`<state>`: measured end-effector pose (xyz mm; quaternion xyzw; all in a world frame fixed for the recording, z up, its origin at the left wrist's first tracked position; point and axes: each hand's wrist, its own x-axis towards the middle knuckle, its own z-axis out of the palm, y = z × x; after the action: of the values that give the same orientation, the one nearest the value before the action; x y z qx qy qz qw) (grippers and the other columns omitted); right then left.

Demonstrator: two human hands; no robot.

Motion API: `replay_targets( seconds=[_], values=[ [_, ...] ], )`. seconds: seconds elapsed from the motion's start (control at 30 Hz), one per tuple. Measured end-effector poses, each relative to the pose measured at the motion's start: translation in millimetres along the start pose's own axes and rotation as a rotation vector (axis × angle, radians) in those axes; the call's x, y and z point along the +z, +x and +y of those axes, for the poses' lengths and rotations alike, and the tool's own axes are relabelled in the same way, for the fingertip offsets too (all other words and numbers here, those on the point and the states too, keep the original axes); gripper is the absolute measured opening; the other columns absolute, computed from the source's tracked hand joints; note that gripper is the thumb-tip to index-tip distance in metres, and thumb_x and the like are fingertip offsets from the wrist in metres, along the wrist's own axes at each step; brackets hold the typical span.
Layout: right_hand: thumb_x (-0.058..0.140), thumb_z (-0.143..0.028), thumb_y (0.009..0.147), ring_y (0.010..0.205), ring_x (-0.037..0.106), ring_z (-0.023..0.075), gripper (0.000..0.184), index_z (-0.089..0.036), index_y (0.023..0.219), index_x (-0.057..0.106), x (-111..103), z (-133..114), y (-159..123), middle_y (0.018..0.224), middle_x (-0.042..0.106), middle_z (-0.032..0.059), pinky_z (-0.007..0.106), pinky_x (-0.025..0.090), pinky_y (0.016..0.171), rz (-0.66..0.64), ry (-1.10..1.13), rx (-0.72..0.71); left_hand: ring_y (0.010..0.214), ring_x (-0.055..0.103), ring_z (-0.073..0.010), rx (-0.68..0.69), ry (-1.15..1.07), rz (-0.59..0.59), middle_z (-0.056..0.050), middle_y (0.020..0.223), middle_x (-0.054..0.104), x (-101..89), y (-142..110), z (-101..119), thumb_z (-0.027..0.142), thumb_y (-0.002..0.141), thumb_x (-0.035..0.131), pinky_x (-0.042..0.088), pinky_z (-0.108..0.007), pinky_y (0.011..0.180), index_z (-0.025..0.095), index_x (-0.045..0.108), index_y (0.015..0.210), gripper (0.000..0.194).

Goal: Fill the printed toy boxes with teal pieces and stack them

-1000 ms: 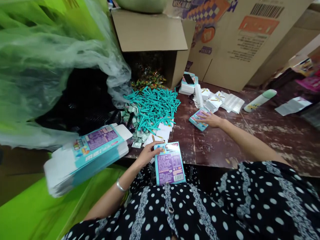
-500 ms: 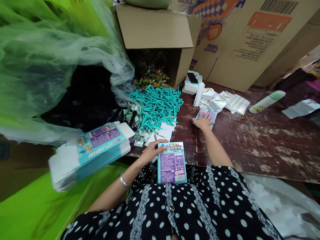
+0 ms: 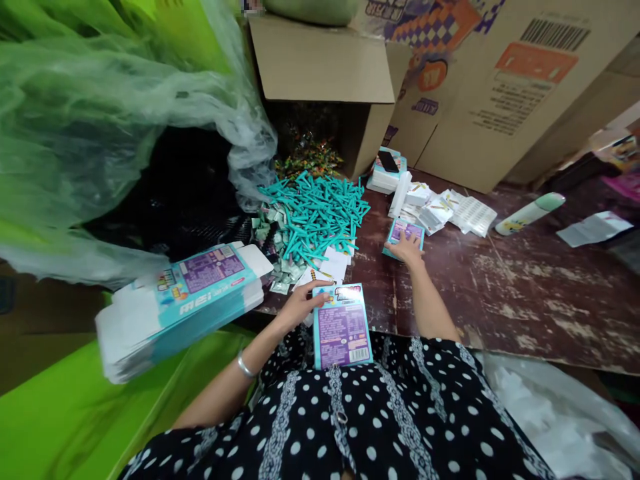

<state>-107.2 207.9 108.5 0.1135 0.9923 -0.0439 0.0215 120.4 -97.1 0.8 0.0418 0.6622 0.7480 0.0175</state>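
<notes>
My left hand [image 3: 303, 301] grips the upper left edge of a teal and purple printed box [image 3: 343, 328], tilted against my front at the table's edge. The thumb lies on the printed face and the other fingers are partly hidden behind. Further forward on the right, my right hand [image 3: 407, 249] rests with spread fingers on another teal and purple box [image 3: 403, 231] lying on the table. Between the hands and the carton lies a heap of teal cone-like plastic pieces [image 3: 320, 213], with small pale green sachets [image 3: 284, 268] and white printed papers [image 3: 334, 265] at its edge.
Flat teal cartons [image 3: 200, 293] are stacked at left beside green plastic bagging [image 3: 125, 87]. An open cardboard box [image 3: 325, 63] stands behind the heap. A phone [image 3: 388, 161] lies on stacked boxes; white paper bundles [image 3: 435, 212] and a spray can [image 3: 530, 213] are at right.
My right hand and the box under it have shifted slightly left on the table. My left hand keeps hold of its box in nearly the same place. The view has tilted a little.
</notes>
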Motion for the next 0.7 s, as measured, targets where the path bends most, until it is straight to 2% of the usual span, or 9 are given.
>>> replay_targets(
  seconds=[0.13, 0.23, 0.4, 0.47, 0.53, 0.57, 0.63, 0.67, 0.7],
  values=[
    [0.054, -0.067, 0.103, 0.175, 0.007, 0.0424, 0.093, -0.029, 0.182, 0.023, 10.0, -19.7, -9.6, 0.19, 0.007, 0.0156, 0.081, 0.027, 0.129, 0.016, -0.058, -0.15, 0.109, 0.077, -0.0308, 0.004, -0.013, -0.002, -0.011, 0.125, 0.083, 0.2, -0.5, 3.1, 0.06, 0.081, 0.086, 0.06, -0.04, 0.098, 0.021, 0.083, 0.126, 0.06],
    [0.055, -0.067, 0.102, 0.175, 0.008, 0.0431, 0.093, -0.028, 0.182, 0.024, 10.9, -29.6, -8.0, 0.19, 0.008, 0.0152, 0.08, 0.027, 0.129, 0.025, -0.058, -0.179, 0.116, 0.076, -0.0319, 0.04, 0.028, 0.008, -0.011, 0.131, 0.082, -3.0, 0.2, 7.7, 0.057, 0.084, 0.084, 0.059, -0.042, 0.104, 0.022, 0.084, 0.126, 0.055],
    [0.056, -0.065, 0.103, 0.175, 0.006, 0.0429, 0.093, -0.022, 0.181, 0.027, -6.4, -42.8, 6.7, 0.189, 0.009, 0.018, 0.079, 0.022, 0.132, 0.043, 0.027, -0.222, 0.117, 0.075, -0.0332, 0.098, 0.014, 0.115, -0.011, 0.132, 0.082, -9.4, 9.6, 22.0, 0.059, 0.083, 0.084, 0.06, -0.044, 0.102, 0.02, 0.083, 0.126, 0.057],
    [0.054, -0.063, 0.105, 0.175, 0.008, 0.0418, 0.087, -0.018, 0.177, 0.035, -13.7, -41.7, 4.4, 0.188, 0.015, 0.0186, 0.078, 0.02, 0.133, 0.132, 0.107, -0.248, 0.12, 0.074, -0.0334, 0.12, -0.011, 0.148, -0.011, 0.135, 0.08, -13.1, 12.7, 30.5, 0.06, 0.086, 0.082, 0.06, -0.042, 0.1, 0.021, 0.082, 0.129, 0.058],
    [0.051, -0.058, 0.106, 0.172, 0.024, 0.0401, 0.076, -0.014, 0.168, 0.05, -19.2, -34.7, -5.0, 0.181, 0.035, 0.0209, 0.071, 0.025, 0.135, 0.264, 0.263, -0.304, 0.119, 0.074, -0.033, 0.147, -0.02, 0.165, -0.011, 0.135, 0.08, -18.2, 14.2, 39.2, 0.06, 0.088, 0.081, 0.06, -0.041, 0.098, 0.021, 0.081, 0.132, 0.059],
    [0.052, -0.057, 0.106, 0.165, 0.039, 0.0393, 0.071, -0.012, 0.16, 0.058, -21.6, -29.5, -12.1, 0.173, 0.049, 0.0223, 0.065, 0.033, 0.133, 0.285, 0.377, -0.348, 0.118, 0.074, -0.0326, 0.164, -0.022, 0.17, -0.012, 0.134, 0.08, -21.0, 14.7, 43.1, 0.059, 0.088, 0.081, 0.06, -0.04, 0.097, 0.02, 0.08, 0.133, 0.06],
    [0.06, -0.064, 0.101, 0.137, 0.067, 0.0365, 0.067, -0.013, 0.141, 0.072, -27.0, -18.3, -30.3, 0.146, 0.072, 0.0222, 0.054, 0.056, 0.115, 0.145, 0.635, -0.456, 0.111, 0.075, -0.0313, 0.188, -0.031, 0.175, -0.013, 0.131, 0.079, -25.4, 16.5, 49.5, 0.058, 0.088, 0.083, 0.061, -0.04, 0.093, 0.02, 0.075, 0.142, 0.067],
    [0.066, -0.069, 0.096, 0.12, 0.075, 0.0335, 0.068, -0.013, 0.133, 0.076, -30.7, -13.6, -41.0, 0.134, 0.077, 0.0208, 0.046, 0.063, 0.1, 0.006, 0.746, -0.505, 0.108, 0.075, -0.0308, 0.192, -0.039, 0.164, -0.013, 0.127, 0.08, -26.4, 18.0, 52.1, 0.057, 0.087, 0.084, 0.061, -0.04, 0.091, 0.02, 0.071, 0.148, 0.073],
    [0.071, -0.074, 0.091, 0.104, 0.078, 0.0296, 0.07, -0.014, 0.127, 0.078, -35.2, -10.4, -52.4, 0.126, 0.08, 0.0194, 0.038, 0.064, 0.083, -0.136, 0.823, -0.546, 0.105, 0.075, -0.0306, 0.191, -0.051, 0.142, -0.013, 0.123, 0.08, -26.3, 20.1, 54.4, 0.056, 0.086, 0.086, 0.061, -0.041, 0.09, 0.02, 0.065, 0.154, 0.08]
  ],
)
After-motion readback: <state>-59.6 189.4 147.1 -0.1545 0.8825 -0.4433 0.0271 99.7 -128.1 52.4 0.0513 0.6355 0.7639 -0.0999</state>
